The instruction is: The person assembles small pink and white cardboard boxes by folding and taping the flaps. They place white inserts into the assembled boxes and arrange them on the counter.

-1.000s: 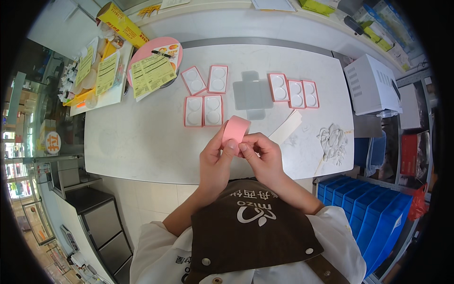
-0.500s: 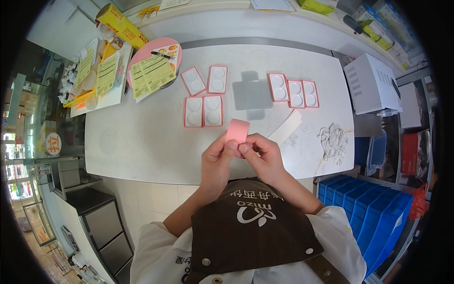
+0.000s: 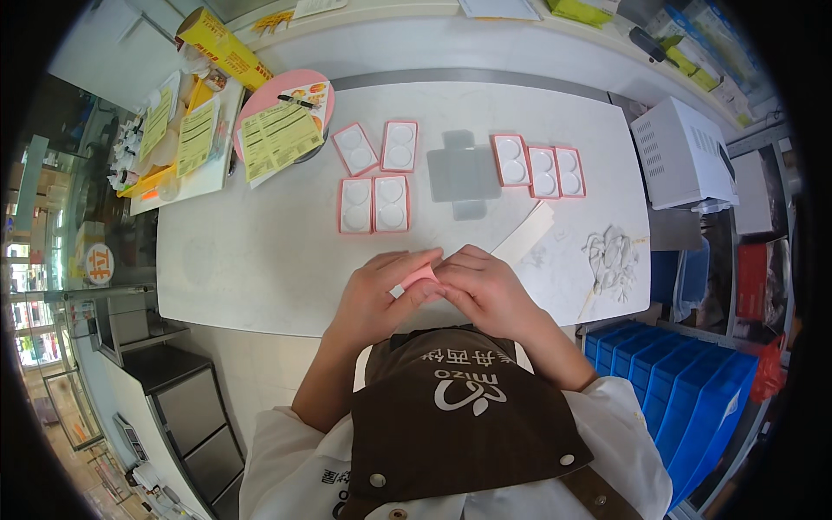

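From where I stand, the pink strip (image 3: 419, 276) is over the near part of the white table (image 3: 260, 277), between the person's two hands. A second ago it rises in a broad curl above the thumbs, its face plain to see; now it sits lower and only a small folded-looking piece shows.

The left hand (image 3: 373, 296) has changed most. Earlier it pinches the strip with the thumb up front; now it has rolled over, back upward and further to the left, its fingers stretched across the strip and its thumb below, so the piece is gripped between them. The right hand (image 3: 496, 290) has barely moved; its fingers curl in at the strip's right end, meeting the left hand's, but they cover that end and I can't tell how firmly they close on it.

Around them, things lie as before. Four pink-edged boxes (image 3: 391, 204) with round white hollows are grouped ahead on the left, three similar boxes (image 3: 511, 161) ahead on the right, with a flat greyish cross-shaped sheet (image 3: 464, 173) between the groups. Some pale strips (image 3: 526, 234) lie fanned just beyond the right hand.
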Motion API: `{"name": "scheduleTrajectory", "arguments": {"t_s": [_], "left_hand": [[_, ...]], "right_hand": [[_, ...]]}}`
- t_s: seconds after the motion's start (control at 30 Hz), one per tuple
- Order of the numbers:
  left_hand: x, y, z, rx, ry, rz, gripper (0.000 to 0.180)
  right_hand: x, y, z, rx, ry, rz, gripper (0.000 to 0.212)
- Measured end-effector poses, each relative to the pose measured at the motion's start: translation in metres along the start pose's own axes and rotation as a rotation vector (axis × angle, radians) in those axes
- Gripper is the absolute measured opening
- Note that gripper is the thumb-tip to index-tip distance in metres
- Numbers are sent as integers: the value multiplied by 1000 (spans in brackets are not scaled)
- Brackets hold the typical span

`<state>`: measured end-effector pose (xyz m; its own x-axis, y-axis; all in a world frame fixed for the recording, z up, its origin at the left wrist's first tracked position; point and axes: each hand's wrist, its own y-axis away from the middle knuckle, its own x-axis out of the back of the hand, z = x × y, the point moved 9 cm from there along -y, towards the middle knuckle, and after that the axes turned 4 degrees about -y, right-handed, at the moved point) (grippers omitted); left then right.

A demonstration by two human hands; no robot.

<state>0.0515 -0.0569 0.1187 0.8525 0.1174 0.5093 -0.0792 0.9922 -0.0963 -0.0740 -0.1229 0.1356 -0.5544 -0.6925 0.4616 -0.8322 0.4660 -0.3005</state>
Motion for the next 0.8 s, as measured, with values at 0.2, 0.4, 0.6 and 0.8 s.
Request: {"name": "scheduleTrajectory", "arguments": {"t_s": [0.2,0.4,0.6,0.8], "left_hand": [[-7,-2,-5,73,93,54,27],[23,4,-19,164,313,303,31],[26,8,-38,284,480,362,36],[14,-1,7,-134,-127,262,53]], "right_hand": [[-2,6,15,-149,-24,8,13],[10,0,5,-206,-158,108,18],[-1,6,7,-89,-180,-19,14],[-3,9,9,-160,-339,26,14]]}}
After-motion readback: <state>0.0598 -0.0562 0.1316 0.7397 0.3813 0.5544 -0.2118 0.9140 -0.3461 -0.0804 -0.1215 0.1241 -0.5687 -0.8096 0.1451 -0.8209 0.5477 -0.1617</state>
